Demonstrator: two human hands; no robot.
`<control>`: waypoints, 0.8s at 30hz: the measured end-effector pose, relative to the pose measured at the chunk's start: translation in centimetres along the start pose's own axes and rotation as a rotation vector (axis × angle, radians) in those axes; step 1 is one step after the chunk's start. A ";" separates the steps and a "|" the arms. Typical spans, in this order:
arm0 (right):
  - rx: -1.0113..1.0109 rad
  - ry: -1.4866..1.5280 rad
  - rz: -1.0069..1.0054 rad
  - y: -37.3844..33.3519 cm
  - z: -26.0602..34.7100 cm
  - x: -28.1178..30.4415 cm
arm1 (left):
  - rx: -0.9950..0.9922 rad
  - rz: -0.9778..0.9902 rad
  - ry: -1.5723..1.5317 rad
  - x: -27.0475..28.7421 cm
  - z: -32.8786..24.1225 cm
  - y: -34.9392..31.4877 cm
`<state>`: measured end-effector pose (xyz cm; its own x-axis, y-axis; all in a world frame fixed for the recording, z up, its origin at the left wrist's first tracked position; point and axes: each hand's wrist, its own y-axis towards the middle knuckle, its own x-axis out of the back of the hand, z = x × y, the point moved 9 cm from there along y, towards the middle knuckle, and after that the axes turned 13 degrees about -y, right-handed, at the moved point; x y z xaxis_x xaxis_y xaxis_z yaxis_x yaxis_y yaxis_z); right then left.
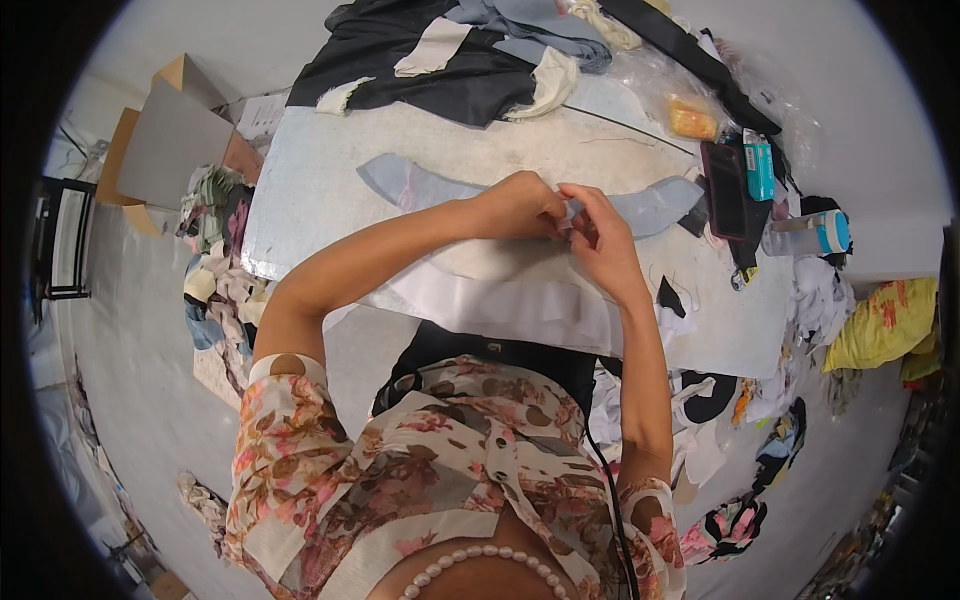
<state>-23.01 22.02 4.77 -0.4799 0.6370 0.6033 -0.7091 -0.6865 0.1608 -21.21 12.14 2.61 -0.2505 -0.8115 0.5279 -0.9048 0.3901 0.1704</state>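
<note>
A curved light blue fabric piece (655, 205), shaped like a collar, lies across the table in front of me. My left hand (525, 207) is closed in a pinch at its middle. Right beside it, my right hand (607, 240) also pinches the fabric, its fingertips almost touching the left ones. A bit of pale cloth shows between the fingertips, and the hands cover the middle of the piece. Nearer to me, a white fabric strip (500, 305) runs along the table's front edge and hangs partly over it.
The white table (330, 150) holds black cloth (390, 65) at the back. To the right are a dark phone (723, 190), a teal box (759, 170) and a blue-lidded bottle (815, 233). Fabric scraps (225, 280) heap at the left; a cardboard box (165, 140) stands beyond.
</note>
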 end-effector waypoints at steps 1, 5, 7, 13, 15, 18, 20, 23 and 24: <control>0.016 -0.057 0.011 0.0 0.2 0.0 | 0.008 -0.003 -0.003 -0.1 0.2 -0.1; 0.187 -0.324 -0.043 -0.2 0.1 0.6 | -0.054 -0.017 -0.003 0.1 -0.1 0.1; 0.186 -0.473 -0.070 -0.8 0.0 1.0 | 0.062 -0.010 -0.218 0.1 0.8 0.3; 0.057 -0.564 -0.038 -3.2 -0.3 0.3 | 0.626 0.009 -0.798 -0.1 4.2 -0.4; 0.043 -0.520 -0.009 -3.5 -0.1 -0.6 | 0.638 0.012 -0.876 -0.3 4.4 -0.4; 0.033 -0.468 0.033 -3.6 -0.1 -1.4 | 0.635 0.016 -0.883 -0.3 4.4 -0.5; 0.024 -0.490 0.055 -3.5 -0.9 -1.8 | 0.613 0.010 -0.860 0.0 4.1 -0.6; 0.032 -0.470 0.110 -3.3 -0.9 -1.9 | 0.397 -0.050 -0.425 0.9 3.1 -0.3; 0.031 -0.423 -0.006 -2.8 -0.5 -0.8 | 0.272 -0.087 -0.271 1.4 1.9 -0.2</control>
<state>-20.89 23.63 3.47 -0.2171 0.4451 0.8688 -0.6921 -0.6978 0.1845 -22.04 10.15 1.73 -0.2175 -0.9362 0.2760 -0.9758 0.2145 -0.0415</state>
